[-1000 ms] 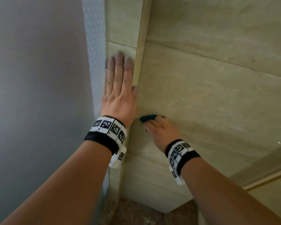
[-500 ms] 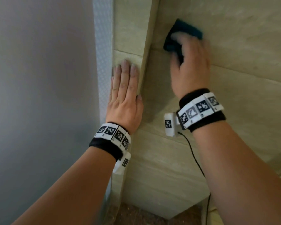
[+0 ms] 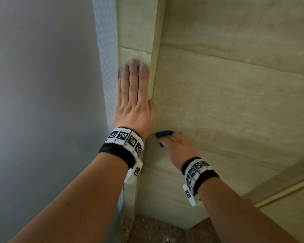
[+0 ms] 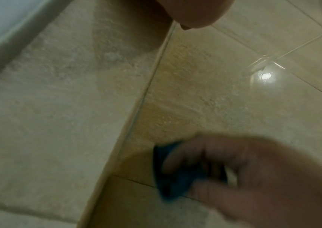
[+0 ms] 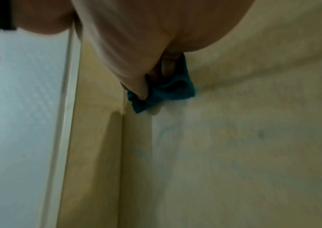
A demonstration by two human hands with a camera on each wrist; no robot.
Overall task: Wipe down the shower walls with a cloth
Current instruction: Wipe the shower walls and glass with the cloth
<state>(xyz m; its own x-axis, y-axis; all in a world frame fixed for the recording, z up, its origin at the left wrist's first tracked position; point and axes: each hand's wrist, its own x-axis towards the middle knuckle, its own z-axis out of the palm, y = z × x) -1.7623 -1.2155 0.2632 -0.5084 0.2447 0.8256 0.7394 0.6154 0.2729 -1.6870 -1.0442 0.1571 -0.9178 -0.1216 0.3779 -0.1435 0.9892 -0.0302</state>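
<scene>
**Cloth pressed to tiled wall, low beside corner**

The teal cloth is gripped in the right hand, fingers curled round it, and is held against the beige tiled wall just beside the corner trim. From the left hand, the cloth is found at about 5 o'clock, near the left wristband. The left hand is laid flat on the narrow tile strip, fingers straight and together, nothing held. A frosted panel is noted at 9 o'clock of that hand. The right hand is blurred in both wrist views.
</scene>
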